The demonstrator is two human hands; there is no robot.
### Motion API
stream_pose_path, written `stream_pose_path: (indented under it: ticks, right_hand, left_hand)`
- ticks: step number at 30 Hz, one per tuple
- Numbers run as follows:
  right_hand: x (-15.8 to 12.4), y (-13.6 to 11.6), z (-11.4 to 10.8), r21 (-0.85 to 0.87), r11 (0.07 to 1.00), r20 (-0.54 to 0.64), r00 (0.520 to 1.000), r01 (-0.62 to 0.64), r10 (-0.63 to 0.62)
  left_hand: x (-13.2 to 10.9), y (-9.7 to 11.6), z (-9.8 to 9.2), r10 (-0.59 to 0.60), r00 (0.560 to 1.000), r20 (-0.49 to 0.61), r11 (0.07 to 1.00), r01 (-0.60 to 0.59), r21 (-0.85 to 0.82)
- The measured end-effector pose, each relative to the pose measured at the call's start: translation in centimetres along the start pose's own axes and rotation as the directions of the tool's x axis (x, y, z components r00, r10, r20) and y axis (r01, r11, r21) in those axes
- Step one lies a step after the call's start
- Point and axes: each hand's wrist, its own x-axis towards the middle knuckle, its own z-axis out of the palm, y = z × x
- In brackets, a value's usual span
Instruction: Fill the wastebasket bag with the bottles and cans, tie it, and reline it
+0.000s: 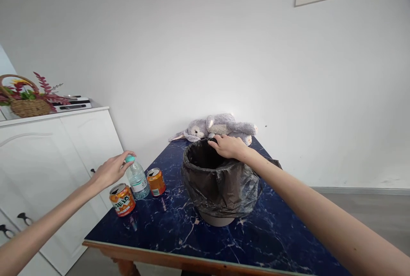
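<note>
My left hand [111, 169] pinches the turquoise cap of a clear plastic bottle [138, 182], which stands upright on the table. Close beside the bottle are two orange drink cans [122, 201], one nearer me and one to its right; both show opened tops. A trash can [218, 219] lined with a black plastic bag [221, 190] stands at the middle of the table. Over its far right rim, my right hand [229, 146] grips the bagged edge, fingers curled and partly inside the opening. The bottom of the can's inside is dark and hidden.
A grey plush bunny [221, 126] lies behind the trash can against the wall. The table [166, 231] has a blue marbled top with a wooden edge. To the left, a white cabinet [80, 139] bears a wicker basket [30, 107] of artificial plants.
</note>
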Motion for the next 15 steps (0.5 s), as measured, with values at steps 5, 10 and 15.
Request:
stream_pose_path:
  ticks: [5, 10, 15]
  right_hand:
    - [-0.1, -0.2, 0.0, -0.01, 1.0, -0.002, 1.0, -0.008, 0.008]
    - [-0.2, -0.3, -0.2, -0.004, 1.0, 0.008, 1.0, -0.008, 0.008]
    - [-0.4, -0.2, -0.5, 0.026, 1.0, 0.024, 1.0, 0.002, -0.003]
  left_hand:
    - [-0.7, 4.3, -3.4, 0.126, 0.98, -0.151, 0.984, -0.104, 0.145]
    - [-2.5, 12.7, -9.2, 0.305, 0.702, -0.643, 0.941, -0.325, 0.092]
    - [-3.4, 19.9, -11.5, 0.174, 0.619, -0.766, 0.8, -0.542, -0.257]
